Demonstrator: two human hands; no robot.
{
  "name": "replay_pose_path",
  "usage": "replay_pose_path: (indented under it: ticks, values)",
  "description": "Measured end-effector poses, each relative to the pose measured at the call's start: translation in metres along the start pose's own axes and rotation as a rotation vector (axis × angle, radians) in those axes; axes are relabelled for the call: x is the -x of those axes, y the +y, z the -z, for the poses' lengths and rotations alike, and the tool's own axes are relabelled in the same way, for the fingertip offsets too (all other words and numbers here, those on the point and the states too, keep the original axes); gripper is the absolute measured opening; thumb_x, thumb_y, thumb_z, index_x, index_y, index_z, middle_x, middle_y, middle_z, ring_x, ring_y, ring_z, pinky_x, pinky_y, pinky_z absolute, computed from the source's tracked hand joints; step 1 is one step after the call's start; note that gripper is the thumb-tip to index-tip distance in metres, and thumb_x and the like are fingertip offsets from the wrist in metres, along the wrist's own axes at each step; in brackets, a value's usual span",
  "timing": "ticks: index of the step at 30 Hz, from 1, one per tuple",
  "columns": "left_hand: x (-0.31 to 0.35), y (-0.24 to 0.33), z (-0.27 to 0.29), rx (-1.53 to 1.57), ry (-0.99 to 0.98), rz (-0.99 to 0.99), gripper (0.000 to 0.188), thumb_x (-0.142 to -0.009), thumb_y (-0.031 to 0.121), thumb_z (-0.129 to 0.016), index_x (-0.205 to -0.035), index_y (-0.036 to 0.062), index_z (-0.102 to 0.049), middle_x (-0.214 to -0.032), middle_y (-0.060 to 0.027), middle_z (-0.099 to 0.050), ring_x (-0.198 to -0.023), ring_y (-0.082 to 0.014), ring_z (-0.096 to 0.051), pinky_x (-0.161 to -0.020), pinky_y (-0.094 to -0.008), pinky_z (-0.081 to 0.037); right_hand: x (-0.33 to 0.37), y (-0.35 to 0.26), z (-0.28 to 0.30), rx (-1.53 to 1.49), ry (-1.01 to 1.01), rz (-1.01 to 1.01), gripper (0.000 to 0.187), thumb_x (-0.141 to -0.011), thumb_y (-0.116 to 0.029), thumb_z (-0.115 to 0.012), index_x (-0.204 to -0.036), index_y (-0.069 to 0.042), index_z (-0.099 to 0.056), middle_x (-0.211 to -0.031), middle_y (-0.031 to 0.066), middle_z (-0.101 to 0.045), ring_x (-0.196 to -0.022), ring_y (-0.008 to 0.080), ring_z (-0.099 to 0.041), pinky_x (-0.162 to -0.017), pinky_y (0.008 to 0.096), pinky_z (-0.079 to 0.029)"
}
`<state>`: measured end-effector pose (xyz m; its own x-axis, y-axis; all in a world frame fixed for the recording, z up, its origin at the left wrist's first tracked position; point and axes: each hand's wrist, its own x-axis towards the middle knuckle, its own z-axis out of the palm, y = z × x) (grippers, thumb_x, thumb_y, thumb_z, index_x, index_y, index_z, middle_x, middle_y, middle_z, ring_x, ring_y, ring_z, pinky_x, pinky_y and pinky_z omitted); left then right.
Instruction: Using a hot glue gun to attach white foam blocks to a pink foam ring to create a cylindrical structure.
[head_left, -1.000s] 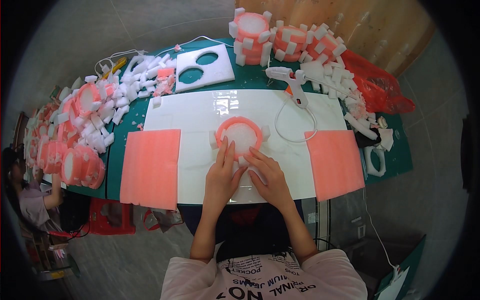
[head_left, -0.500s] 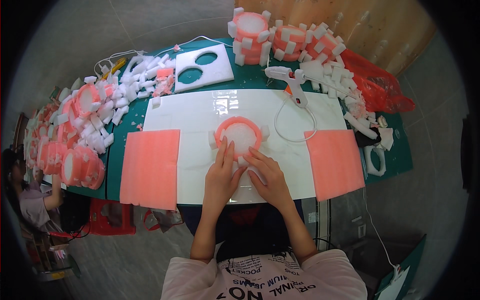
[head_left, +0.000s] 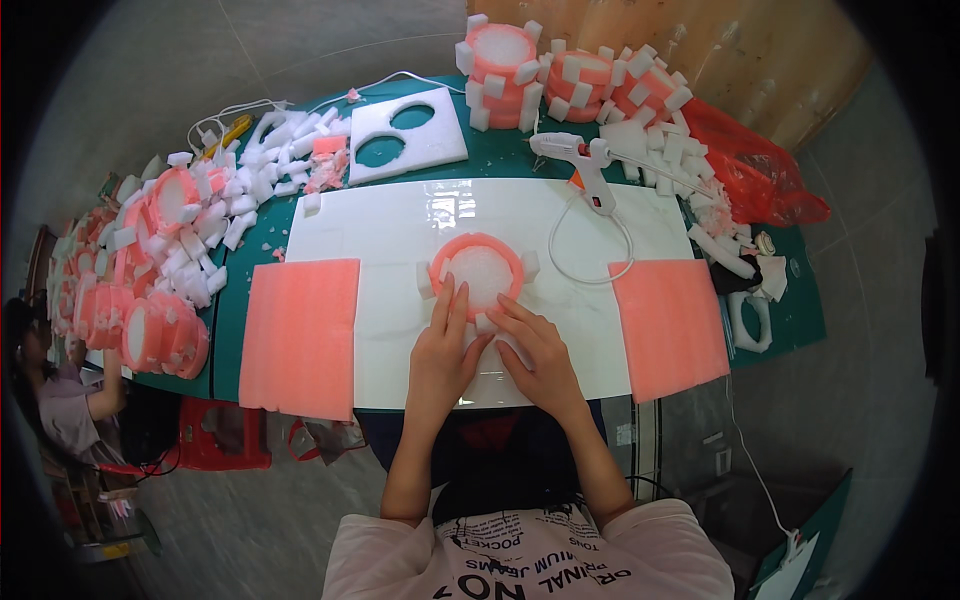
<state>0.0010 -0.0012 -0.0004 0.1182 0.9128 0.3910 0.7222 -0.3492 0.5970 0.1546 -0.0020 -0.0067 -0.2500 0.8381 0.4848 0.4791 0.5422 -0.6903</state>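
A round pink foam ring with a white foam centre (head_left: 484,274) lies on the white board. Small white foam blocks stick out from its left side (head_left: 425,280) and right side (head_left: 530,265), and another block (head_left: 486,323) sits at its near edge. My left hand (head_left: 443,350) presses long fingers against the ring's near left rim. From the right, my right hand (head_left: 537,355) holds its near right rim, an index fingertip by the near block. Both thumbs point in toward that block; whether they touch it I cannot tell.
Pink foam sheets flank the board, one left (head_left: 300,338), one right (head_left: 672,330). A white glue gun (head_left: 590,170) with a looped cord stands behind right. Foam scraps (head_left: 240,200) and block-studded rings (head_left: 503,75) crowd the table's back and sides. A person (head_left: 75,400) sits far left.
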Motion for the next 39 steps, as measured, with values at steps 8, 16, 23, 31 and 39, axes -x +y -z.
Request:
replay_pose_path:
  ticks: [8, 16, 23, 31, 39]
  values:
    - [0.0005, -0.0005, -0.001, 0.003, 0.004, 0.0, 0.061, -0.076, 0.012, -0.068, -0.129, -0.0017, -0.041, -0.14, -0.0208, -0.035, -0.085, -0.0349, -0.061, -0.069, -0.0366, -0.05, -0.0009, -0.0013, 0.0007, -0.008, 0.008, 0.005, 0.038, -0.078, -0.003, -0.061, -0.116, -0.007, -0.058, -0.126, 0.0134, -0.053, -0.096, 0.0279, -0.057, -0.084, 0.0356, -0.042]
    - [0.0006, -0.0013, -0.0016, -0.006, 0.019, -0.022, 0.061, -0.076, 0.012, -0.068, -0.129, -0.002, -0.041, -0.14, -0.0208, -0.035, -0.086, -0.0351, -0.061, -0.07, -0.0366, -0.05, -0.0001, -0.0025, 0.0019, -0.01, -0.025, -0.041, 0.04, -0.078, -0.003, -0.063, -0.118, -0.008, -0.057, -0.127, 0.0124, -0.053, -0.108, 0.0286, -0.055, -0.092, 0.0351, -0.041]
    - [0.0009, -0.0016, -0.0013, -0.01, -0.003, 0.002, 0.061, -0.077, 0.014, -0.068, -0.129, -0.002, -0.041, -0.14, -0.0201, -0.035, -0.085, -0.0348, -0.06, -0.07, -0.0362, -0.05, -0.0013, -0.0035, 0.0025, 0.001, -0.009, -0.005, 0.039, -0.079, -0.003, -0.061, -0.117, -0.008, -0.058, -0.126, 0.0131, -0.053, -0.098, 0.0281, -0.057, -0.085, 0.0358, -0.042]
    - [0.001, -0.0012, -0.0011, -0.013, -0.011, 0.01, 0.061, -0.077, 0.014, -0.068, -0.13, -0.0013, -0.041, -0.14, -0.02, -0.035, -0.081, -0.0339, -0.06, -0.068, -0.0361, -0.05, -0.0009, -0.0036, 0.0031, -0.007, -0.039, -0.053, 0.04, -0.078, -0.004, -0.063, -0.118, -0.009, -0.057, -0.127, 0.0122, -0.053, -0.109, 0.0286, -0.054, -0.092, 0.0353, -0.041]
    - [0.0009, -0.0015, -0.0014, -0.019, 0.004, -0.009, 0.061, -0.077, 0.014, -0.068, -0.13, -0.0016, -0.041, -0.14, -0.0204, -0.035, -0.083, -0.0341, -0.061, -0.068, -0.036, -0.05, -0.0011, -0.0025, 0.0016, 0.003, -0.021, -0.027, 0.04, -0.078, -0.004, -0.062, -0.117, -0.008, -0.057, -0.126, 0.0126, -0.053, -0.104, 0.0284, -0.055, -0.089, 0.0357, -0.041]
